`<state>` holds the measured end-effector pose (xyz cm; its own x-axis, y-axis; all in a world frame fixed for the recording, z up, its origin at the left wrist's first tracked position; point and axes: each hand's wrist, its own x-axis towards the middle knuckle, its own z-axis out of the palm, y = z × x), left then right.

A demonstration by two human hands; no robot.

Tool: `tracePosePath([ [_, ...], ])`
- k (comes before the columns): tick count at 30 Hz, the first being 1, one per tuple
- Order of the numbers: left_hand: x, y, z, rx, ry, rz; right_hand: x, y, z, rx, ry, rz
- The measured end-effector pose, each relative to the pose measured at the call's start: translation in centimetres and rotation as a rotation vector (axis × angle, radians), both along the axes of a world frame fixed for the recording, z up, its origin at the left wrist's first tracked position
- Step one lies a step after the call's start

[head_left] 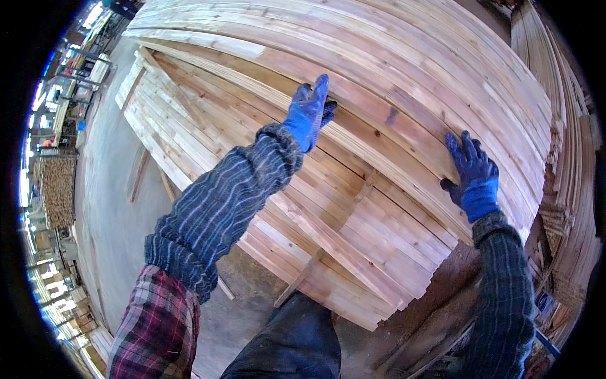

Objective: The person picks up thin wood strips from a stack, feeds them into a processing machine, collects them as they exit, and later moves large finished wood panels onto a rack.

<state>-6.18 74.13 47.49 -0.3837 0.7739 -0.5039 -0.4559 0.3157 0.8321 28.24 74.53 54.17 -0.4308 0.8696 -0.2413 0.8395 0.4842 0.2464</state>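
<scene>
Both my hands wear blue work gloves. My left hand [307,115] is over the front edge of a high stack of long pale boards [404,50]; its fingers are stretched out and apart, partly turned from view. Further right, my right hand [473,175] lies on the same stack near its right end, fingers spread. Neither hand grips a board. Below the stack's edge lies a lower layer of boards [391,230]. A loose board [344,252] rests slantwise across it, and a thin wooden crosspiece [355,205] runs over it beside that board.
More long boards [565,151] are piled along the right side. On the concrete floor [104,183] at left lie loose wood strips [139,174]. A bundle of stacked wood [57,189] stands at far left. My leg [290,341] is close to the lower stack.
</scene>
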Motion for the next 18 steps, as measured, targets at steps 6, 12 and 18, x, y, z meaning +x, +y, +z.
tracePosePath([
  [6, -0.4, 0.8, 1.0, -0.069, 0.209, 0.079, 0.9, 1.9, 1.2, -0.121, 0.099, 0.163],
  [12, -1.1, 2.9, 2.0, -0.142, 0.022, 0.124, 0.0, -0.2, 0.0, -0.001, 0.039, 0.095],
  [18, -6.8, 1.3, -0.9, 0.206, -0.491, 0.217, -0.3, -6.3, 0.3, 0.017, 0.301, 0.187],
])
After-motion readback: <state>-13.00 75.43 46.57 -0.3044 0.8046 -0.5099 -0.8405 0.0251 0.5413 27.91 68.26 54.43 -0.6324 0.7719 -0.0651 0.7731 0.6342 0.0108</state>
